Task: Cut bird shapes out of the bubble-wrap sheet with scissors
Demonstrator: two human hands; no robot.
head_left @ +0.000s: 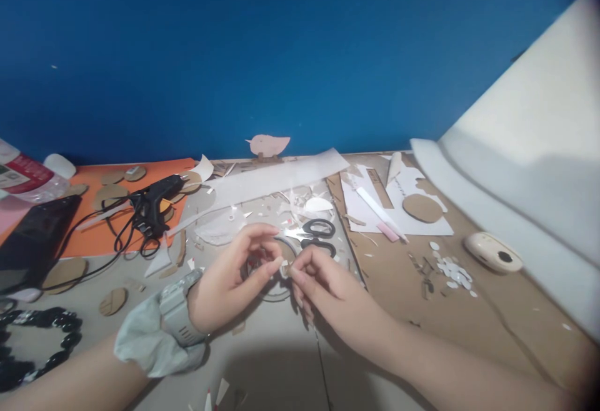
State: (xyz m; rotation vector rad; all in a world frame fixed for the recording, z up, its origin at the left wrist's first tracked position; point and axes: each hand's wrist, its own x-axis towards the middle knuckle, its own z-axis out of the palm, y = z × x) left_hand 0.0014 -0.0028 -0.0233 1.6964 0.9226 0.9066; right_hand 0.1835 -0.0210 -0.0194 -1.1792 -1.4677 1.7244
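My left hand (244, 277), with a grey watch (180, 308) and a pale green scrunchie (152, 339) on its wrist, has its fingers curled and its thumb pointing right. Facing it, my right hand (321, 283) pinches thumb against forefinger. A small pale scrap (284, 265) shows between the fingertips of both hands; its kind is too small to tell. Just beneath is a round, ring-like thing (276, 299), largely covered by my hands, and I cannot tell whether the left fingers grip it. Black-handled scissors (319, 228) lie right behind my right hand.
At left, a black glue gun (154, 202) with its cord rests on orange paper (94, 242), near cardboard discs (65, 273) and a bottle (30, 173). A pink paper bird (269, 145) stands at the wall. White paper (435, 227), paper dots (454, 272) and a cream device (492, 252) lie right.
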